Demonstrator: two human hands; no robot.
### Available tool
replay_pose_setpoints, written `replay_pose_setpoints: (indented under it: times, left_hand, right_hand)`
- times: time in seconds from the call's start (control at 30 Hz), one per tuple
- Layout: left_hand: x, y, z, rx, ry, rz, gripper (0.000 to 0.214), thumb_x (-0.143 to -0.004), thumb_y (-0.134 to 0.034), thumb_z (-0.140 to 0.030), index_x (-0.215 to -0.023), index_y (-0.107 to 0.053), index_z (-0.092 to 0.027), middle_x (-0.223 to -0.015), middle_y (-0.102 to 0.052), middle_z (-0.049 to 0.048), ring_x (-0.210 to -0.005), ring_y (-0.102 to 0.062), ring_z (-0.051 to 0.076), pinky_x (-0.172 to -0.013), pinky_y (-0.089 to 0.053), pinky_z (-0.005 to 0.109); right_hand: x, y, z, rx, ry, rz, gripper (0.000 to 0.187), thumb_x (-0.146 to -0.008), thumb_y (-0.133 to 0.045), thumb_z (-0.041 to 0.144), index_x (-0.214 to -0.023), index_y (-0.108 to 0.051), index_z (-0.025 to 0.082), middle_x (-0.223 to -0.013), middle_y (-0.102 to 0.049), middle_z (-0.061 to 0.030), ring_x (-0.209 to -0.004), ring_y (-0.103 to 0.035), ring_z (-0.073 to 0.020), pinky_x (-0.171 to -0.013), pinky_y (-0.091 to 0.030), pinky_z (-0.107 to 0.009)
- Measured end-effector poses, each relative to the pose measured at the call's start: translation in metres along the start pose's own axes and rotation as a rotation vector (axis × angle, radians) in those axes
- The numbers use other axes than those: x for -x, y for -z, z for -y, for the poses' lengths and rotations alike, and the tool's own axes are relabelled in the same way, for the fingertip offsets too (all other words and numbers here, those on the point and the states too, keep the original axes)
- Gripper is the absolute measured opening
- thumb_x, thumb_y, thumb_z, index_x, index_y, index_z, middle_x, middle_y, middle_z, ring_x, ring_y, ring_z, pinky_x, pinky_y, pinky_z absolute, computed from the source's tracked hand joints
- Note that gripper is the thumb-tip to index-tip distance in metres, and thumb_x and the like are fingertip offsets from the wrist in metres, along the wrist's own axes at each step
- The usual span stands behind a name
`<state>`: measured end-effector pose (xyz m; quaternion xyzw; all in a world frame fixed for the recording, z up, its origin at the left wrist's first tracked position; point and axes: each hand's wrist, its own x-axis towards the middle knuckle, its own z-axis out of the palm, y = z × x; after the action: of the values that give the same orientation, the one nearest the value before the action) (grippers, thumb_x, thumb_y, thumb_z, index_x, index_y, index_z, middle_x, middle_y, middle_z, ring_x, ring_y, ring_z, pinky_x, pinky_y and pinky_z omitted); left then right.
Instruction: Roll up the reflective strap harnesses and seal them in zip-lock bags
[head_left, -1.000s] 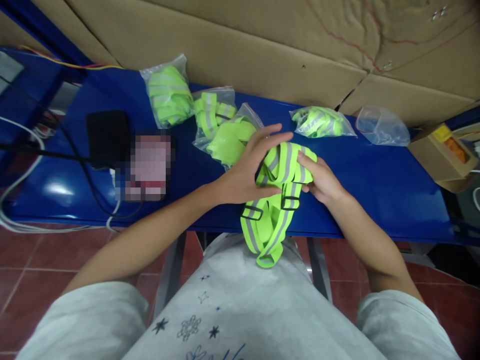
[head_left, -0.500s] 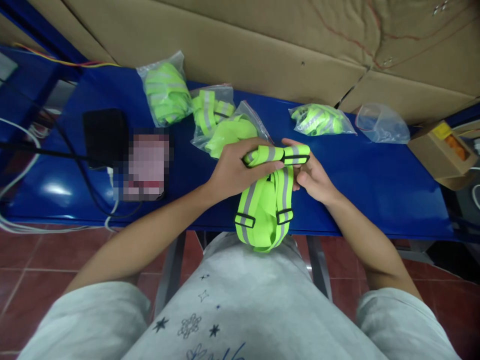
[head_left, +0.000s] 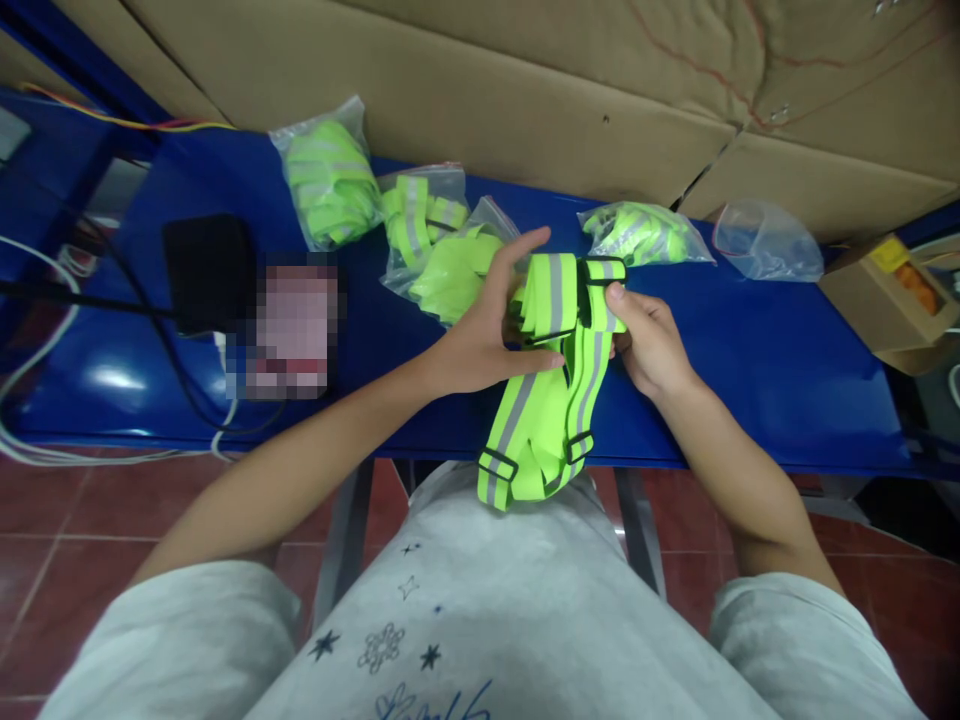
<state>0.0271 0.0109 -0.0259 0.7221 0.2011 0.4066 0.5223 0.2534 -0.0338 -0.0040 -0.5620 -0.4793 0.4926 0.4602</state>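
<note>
A neon-yellow reflective strap vest [head_left: 551, 295] with grey stripes and black buckles is between my two hands, its upper part folded into a bundle. Its lower straps hang in a loop over the table's front edge, close to my shirt. My left hand [head_left: 480, 335] is loosely around the bundle's left side, index finger raised and thumb lying across the front of the straps; its other fingers are hidden behind. With the thumb pressed on the strap just below the top buckle, my right hand [head_left: 652, 340] pinches the bundle's right end.
Clear bags of similar straps lie behind, including a bag at the left [head_left: 334, 185] and a bag at the right [head_left: 637, 235]. An unfilled-looking plastic bag [head_left: 769, 245] and an open cardboard box [head_left: 885, 300] are farther right. A black case [head_left: 210, 275] and cables lie left on the blue table [head_left: 787, 400].
The folded bundle has turned more upright and opened out. My left index finger has lifted and spread from the thumb. My right thumb has moved onto the strap near the buckle.
</note>
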Motion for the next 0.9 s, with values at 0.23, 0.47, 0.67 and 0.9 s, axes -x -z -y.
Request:
replay_pose_setpoints:
  times: [0.23, 0.47, 0.67, 0.9]
  left_hand:
    - [0.002, 0.003, -0.004, -0.38, -0.126, -0.075, 0.071, -0.091, -0.077, -0.052, -0.154, -0.05, -0.033, -0.157, -0.054, 0.008, -0.15, -0.05, 0.036, -0.128, -0.044, 0.055]
    - [0.005, 0.005, -0.001, -0.575, -0.244, -0.015, 0.047, -0.095, -0.074, -0.047, -0.139, -0.067, -0.031, -0.158, -0.057, 0.0075, -0.144, -0.055, 0.032, -0.122, -0.047, 0.053]
    - [0.004, 0.004, -0.014, -0.5, -0.21, -0.058, 0.042, -0.097, -0.072, -0.043, -0.134, -0.071, -0.024, -0.136, -0.074, 0.0109, -0.127, -0.07, 0.026, -0.113, -0.053, 0.041]
    - [-0.002, 0.007, -0.007, -0.249, -0.038, -0.038, 0.064, -0.085, -0.082, -0.056, -0.137, -0.068, -0.02, -0.14, -0.07, 0.0149, -0.13, -0.067, 0.031, -0.115, -0.052, 0.044]
  right_hand:
    - [0.001, 0.0, 0.001, -0.06, -0.112, 0.063, 0.059, -0.081, -0.076, 0.075, -0.063, -0.061, 0.021, -0.058, -0.056, 0.001, -0.048, -0.047, -0.0096, -0.044, -0.036, -0.024]
    - [0.002, -0.004, -0.007, -0.021, -0.141, 0.122, 0.064, -0.083, -0.069, 0.082, -0.063, -0.061, 0.021, -0.054, -0.053, 0.0008, -0.048, -0.049, -0.0109, -0.045, -0.039, -0.025]
    - [0.005, -0.001, -0.01, 0.11, 0.043, 0.094, 0.08, -0.084, -0.041, 0.098, -0.062, -0.059, 0.023, -0.056, -0.052, -0.0017, -0.056, -0.055, -0.0146, -0.054, -0.046, -0.029]
    - [0.009, -0.007, -0.001, 0.261, 0.236, 0.123, 0.053, -0.08, -0.077, 0.076, -0.091, -0.067, 0.025, -0.076, -0.056, -0.0007, -0.075, -0.053, -0.0181, -0.063, -0.043, -0.029]
